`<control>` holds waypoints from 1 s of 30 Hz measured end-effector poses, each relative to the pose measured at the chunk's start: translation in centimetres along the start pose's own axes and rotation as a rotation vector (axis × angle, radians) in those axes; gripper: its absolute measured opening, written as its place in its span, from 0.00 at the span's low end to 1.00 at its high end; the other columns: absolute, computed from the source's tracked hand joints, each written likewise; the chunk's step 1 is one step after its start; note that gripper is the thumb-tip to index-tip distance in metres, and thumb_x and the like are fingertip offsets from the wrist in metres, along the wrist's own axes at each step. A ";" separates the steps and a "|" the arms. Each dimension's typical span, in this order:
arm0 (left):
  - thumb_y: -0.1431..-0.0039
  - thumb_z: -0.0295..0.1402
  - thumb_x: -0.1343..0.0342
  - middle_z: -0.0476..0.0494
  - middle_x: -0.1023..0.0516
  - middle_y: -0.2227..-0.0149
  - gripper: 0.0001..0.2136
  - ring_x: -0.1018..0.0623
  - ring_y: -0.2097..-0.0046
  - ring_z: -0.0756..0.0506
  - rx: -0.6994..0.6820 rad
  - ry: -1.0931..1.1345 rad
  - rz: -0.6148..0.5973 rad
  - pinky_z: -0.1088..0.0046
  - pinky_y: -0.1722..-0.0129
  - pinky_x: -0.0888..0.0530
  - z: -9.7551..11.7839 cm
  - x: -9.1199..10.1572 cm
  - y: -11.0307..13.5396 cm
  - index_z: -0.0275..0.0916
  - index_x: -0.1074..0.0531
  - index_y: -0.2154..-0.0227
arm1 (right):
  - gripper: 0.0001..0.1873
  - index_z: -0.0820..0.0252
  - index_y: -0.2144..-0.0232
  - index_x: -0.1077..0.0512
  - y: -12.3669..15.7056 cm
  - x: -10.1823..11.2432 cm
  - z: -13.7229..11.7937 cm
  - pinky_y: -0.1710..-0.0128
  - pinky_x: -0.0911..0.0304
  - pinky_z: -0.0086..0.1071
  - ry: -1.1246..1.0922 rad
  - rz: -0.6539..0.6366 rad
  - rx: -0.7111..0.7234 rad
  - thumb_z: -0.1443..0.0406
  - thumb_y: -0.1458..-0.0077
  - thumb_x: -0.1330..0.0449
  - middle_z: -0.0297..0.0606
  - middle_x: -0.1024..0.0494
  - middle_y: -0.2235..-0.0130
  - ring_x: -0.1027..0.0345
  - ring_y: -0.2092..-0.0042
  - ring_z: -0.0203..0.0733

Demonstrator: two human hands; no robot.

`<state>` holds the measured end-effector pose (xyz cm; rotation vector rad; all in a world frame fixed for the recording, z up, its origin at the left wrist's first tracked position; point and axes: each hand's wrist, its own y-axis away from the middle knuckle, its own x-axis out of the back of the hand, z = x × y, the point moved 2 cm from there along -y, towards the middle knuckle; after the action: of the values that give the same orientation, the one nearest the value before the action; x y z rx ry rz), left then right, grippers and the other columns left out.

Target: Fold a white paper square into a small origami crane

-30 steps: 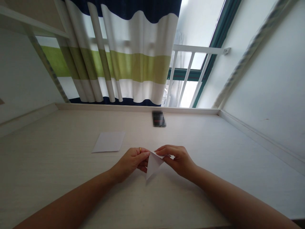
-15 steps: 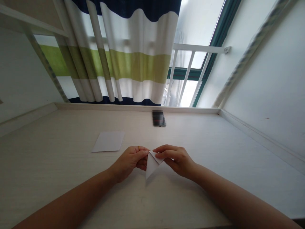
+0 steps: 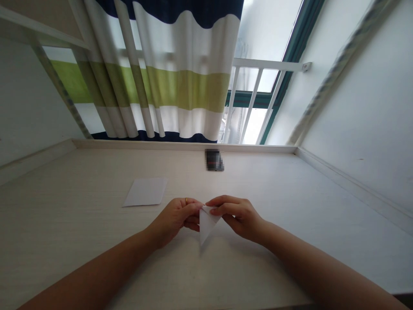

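A small white folded paper, triangular with its point hanging down, is held just above the pale wooden table. My left hand, with a gold ring on one finger, pinches the paper's upper left corner. My right hand pinches its upper right edge, fingers curled over the top fold. Both hands meet at the paper's top edge, in the middle of the view.
A flat white sheet of paper lies on the table to the left, beyond my left hand. A small dark object stands near the table's far edge. Behind are a striped curtain, a white window rail and walls on both sides.
The hands have drawn slightly closer together at the paper's top edge and the fold looks tighter. The view shifted a little. The flat sheet has not moved.
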<state>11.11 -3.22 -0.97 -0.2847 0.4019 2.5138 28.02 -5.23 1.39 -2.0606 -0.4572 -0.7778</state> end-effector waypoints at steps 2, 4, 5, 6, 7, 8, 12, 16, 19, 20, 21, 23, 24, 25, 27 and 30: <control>0.53 0.39 0.45 0.46 0.26 0.78 0.12 0.28 0.75 0.51 0.003 -0.026 0.021 0.74 0.72 0.32 0.0 0.0 0.0 0.32 0.30 0.75 | 0.13 0.60 0.68 0.31 0.0 -0.1 0.0 0.64 0.34 0.28 -0.003 -0.004 0.000 0.76 0.48 0.53 0.42 0.27 0.60 0.32 0.60 0.35; 0.54 0.39 0.44 0.46 0.26 0.78 0.12 0.28 0.75 0.51 0.010 -0.047 0.033 0.73 0.71 0.32 0.0 0.1 0.0 0.33 0.30 0.75 | 0.13 0.60 0.68 0.31 0.0 -0.2 0.1 0.64 0.34 0.28 -0.017 -0.008 -0.013 0.76 0.49 0.53 0.41 0.27 0.60 0.32 0.61 0.35; 0.54 0.39 0.43 0.46 0.25 0.78 0.12 0.28 0.75 0.50 0.012 -0.056 0.038 0.72 0.71 0.31 0.0 0.1 0.0 0.33 0.30 0.75 | 0.14 0.60 0.68 0.30 0.1 -0.2 0.1 0.64 0.34 0.28 -0.030 -0.011 -0.024 0.76 0.49 0.53 0.41 0.27 0.60 0.32 0.61 0.35; 0.55 0.39 0.43 0.46 0.25 0.77 0.12 0.28 0.74 0.50 0.012 -0.062 0.045 0.72 0.70 0.31 0.0 0.2 0.0 0.33 0.30 0.75 | 0.14 0.60 0.68 0.30 0.1 -0.2 0.1 0.64 0.34 0.29 -0.049 -0.014 -0.038 0.77 0.50 0.53 0.41 0.27 0.60 0.32 0.61 0.35; 0.55 0.39 0.43 0.46 0.25 0.77 0.12 0.27 0.74 0.50 0.007 -0.070 0.052 0.72 0.70 0.31 0.0 0.3 -0.1 0.33 0.30 0.75 | 0.15 0.60 0.67 0.30 0.1 -0.2 0.1 0.63 0.35 0.29 -0.075 -0.019 -0.053 0.77 0.50 0.52 0.41 0.27 0.59 0.32 0.61 0.35; 0.55 0.39 0.43 0.46 0.25 0.77 0.12 0.27 0.74 0.50 -0.001 -0.082 0.061 0.71 0.70 0.31 0.0 0.3 -0.1 0.33 0.30 0.75 | 0.16 0.59 0.66 0.30 0.1 -0.1 0.2 0.63 0.35 0.30 -0.109 -0.028 -0.072 0.77 0.51 0.52 0.41 0.28 0.58 0.32 0.60 0.35; 0.55 0.39 0.43 0.46 0.26 0.78 0.12 0.27 0.75 0.50 -0.030 -0.139 0.090 0.71 0.71 0.30 0.1 0.5 -0.1 0.32 0.30 0.75 | 0.21 0.59 0.58 0.32 -0.2 0.2 0.1 0.55 0.39 0.37 -0.353 -0.107 -0.205 0.77 0.53 0.52 0.41 0.31 0.52 0.38 0.52 0.39; 0.54 0.38 0.44 0.47 0.26 0.77 0.11 0.27 0.74 0.50 -0.040 -0.202 0.103 0.72 0.71 0.29 0.2 0.2 0.0 0.33 0.30 0.74 | 0.16 0.60 0.57 0.32 -0.5 0.2 0.2 0.52 0.43 0.39 -0.550 -0.121 -0.492 0.69 0.48 0.51 0.40 0.29 0.55 0.37 0.53 0.40; 0.53 0.37 0.45 0.46 0.25 0.76 0.11 0.27 0.73 0.50 -0.065 -0.276 0.090 0.72 0.70 0.29 0.1 0.0 0.0 0.32 0.29 0.73 | 0.12 0.63 0.64 0.30 -0.5 -0.5 0.6 0.60 0.38 0.36 -0.567 -0.087 -0.704 0.62 0.50 0.46 0.40 0.26 0.65 0.33 0.62 0.39; 0.52 0.38 0.45 0.46 0.26 0.76 0.11 0.27 0.73 0.50 -0.070 -0.296 0.086 0.72 0.71 0.29 0.1 -0.1 0.0 0.32 0.29 0.73 | 0.12 0.64 0.67 0.30 -0.4 -0.8 0.7 0.64 0.37 0.34 -0.583 -0.104 -0.754 0.61 0.52 0.43 0.38 0.26 0.69 0.32 0.66 0.37; 0.52 0.38 0.46 0.46 0.25 0.77 0.11 0.27 0.73 0.50 -0.071 -0.310 0.082 0.72 0.71 0.29 0.0 -0.1 0.0 0.32 0.29 0.73 | 0.12 0.64 0.70 0.31 -0.3 -1.1 0.7 0.68 0.37 0.32 -0.599 -0.130 -0.792 0.61 0.54 0.42 0.37 0.27 0.72 0.33 0.70 0.36; 0.52 0.38 0.46 0.46 0.25 0.77 0.12 0.27 0.74 0.50 -0.067 -0.321 0.074 0.72 0.71 0.29 -0.2 -0.1 -0.1 0.32 0.29 0.74 | 0.12 0.65 0.74 0.32 -0.1 -1.5 0.9 0.72 0.38 0.30 -0.619 -0.169 -0.843 0.60 0.56 0.41 0.34 0.29 0.76 0.35 0.74 0.33; 0.52 0.39 0.46 0.46 0.25 0.77 0.12 0.26 0.74 0.49 -0.062 -0.318 0.067 0.72 0.70 0.29 -0.3 -0.1 -0.1 0.32 0.29 0.74 | 0.12 0.65 0.75 0.32 -0.1 -1.7 1.0 0.73 0.38 0.29 -0.624 -0.177 -0.859 0.60 0.56 0.40 0.34 0.30 0.76 0.36 0.74 0.33; 0.52 0.39 0.46 0.46 0.25 0.77 0.12 0.26 0.74 0.49 -0.056 -0.307 0.060 0.71 0.70 0.29 -0.3 0.0 -0.1 0.32 0.29 0.74 | 0.12 0.65 0.75 0.33 0.0 -1.7 1.1 0.73 0.38 0.29 -0.632 -0.177 -0.871 0.59 0.56 0.40 0.33 0.30 0.76 0.36 0.75 0.32; 0.52 0.40 0.46 0.46 0.25 0.77 0.13 0.26 0.74 0.49 -0.040 -0.270 0.053 0.71 0.70 0.29 -0.5 0.0 -0.2 0.32 0.29 0.74 | 0.13 0.65 0.76 0.33 0.0 -1.8 1.3 0.74 0.39 0.29 -0.661 -0.170 -0.887 0.59 0.57 0.40 0.33 0.31 0.77 0.37 0.75 0.31; 0.52 0.41 0.47 0.46 0.25 0.78 0.14 0.26 0.74 0.49 -0.020 -0.214 0.052 0.71 0.70 0.29 -0.6 -0.1 -0.3 0.32 0.30 0.74 | 0.14 0.64 0.76 0.35 0.1 -1.8 1.5 0.75 0.40 0.28 -0.696 -0.162 -0.896 0.58 0.57 0.39 0.32 0.32 0.78 0.39 0.76 0.30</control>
<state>11.42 -3.24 -1.52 -0.0111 0.3020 2.5674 27.25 -4.12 -0.55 -3.1823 -0.7487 -0.3328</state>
